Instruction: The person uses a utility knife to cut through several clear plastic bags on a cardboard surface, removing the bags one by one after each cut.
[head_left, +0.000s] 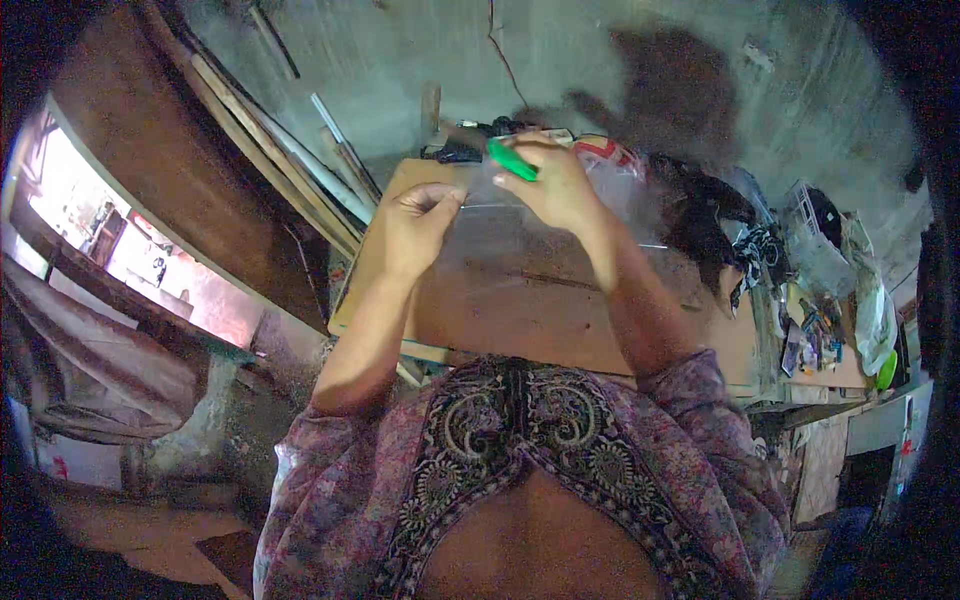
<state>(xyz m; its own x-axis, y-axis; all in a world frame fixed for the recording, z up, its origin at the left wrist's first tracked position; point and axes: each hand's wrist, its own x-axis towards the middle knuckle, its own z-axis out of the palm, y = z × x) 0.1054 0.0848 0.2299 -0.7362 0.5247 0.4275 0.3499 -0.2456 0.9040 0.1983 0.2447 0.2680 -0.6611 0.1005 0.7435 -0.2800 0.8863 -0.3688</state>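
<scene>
In the head view, my left hand (422, 225) is raised over the left part of a wooden table (525, 322), thumb and forefinger pinched on the edge of a thin clear plastic sheet (487, 232). The sheet hangs over the tabletop between my hands and looks see-through. My right hand (551, 180) is higher and to the right, its fingers closed around a bright green object (512, 160), whose exact kind I cannot tell. The right fingertips are close to the sheet's upper part; whether they touch it is unclear.
Dark cloth (697, 202) and a red-and-white plastic package (609, 152) lie along the table's back. At right are a plastic basket (817, 232), small tools (814, 337) and a plastic bag (874, 322). Wooden poles (277, 157) lean against the wall at left.
</scene>
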